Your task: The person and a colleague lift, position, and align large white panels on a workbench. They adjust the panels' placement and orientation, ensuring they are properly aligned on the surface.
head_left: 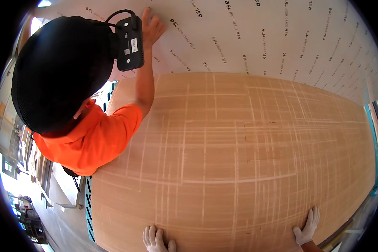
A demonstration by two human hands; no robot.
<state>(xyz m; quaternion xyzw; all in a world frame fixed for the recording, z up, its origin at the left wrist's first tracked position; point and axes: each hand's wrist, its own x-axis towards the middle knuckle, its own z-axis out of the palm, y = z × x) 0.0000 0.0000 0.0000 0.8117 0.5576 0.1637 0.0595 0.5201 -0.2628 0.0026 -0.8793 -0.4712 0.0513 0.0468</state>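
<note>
A large brown board (214, 138), marked all over with pale crossing score lines, spreads out before me. My left hand (157, 240), in a white glove, rests on its near edge with fingers stretched and nothing held. Toward the near right corner, my right hand (308, 227), gloved too, lies flat on the board with thumb apart from the fingers. Beyond the board's far edge rises a big pale film-covered sheet (239, 38) with printed rows. A co-worker's bare hand (153, 27) touches this sheet near its left end.
At the left leans a co-worker in an orange shirt (96, 138) and black cap (63, 71), with a black device (130, 44) on the head. Teal edging (88, 210) runs along the board's left side. A dark wheeled machine (29, 218) stands on the floor farther left.
</note>
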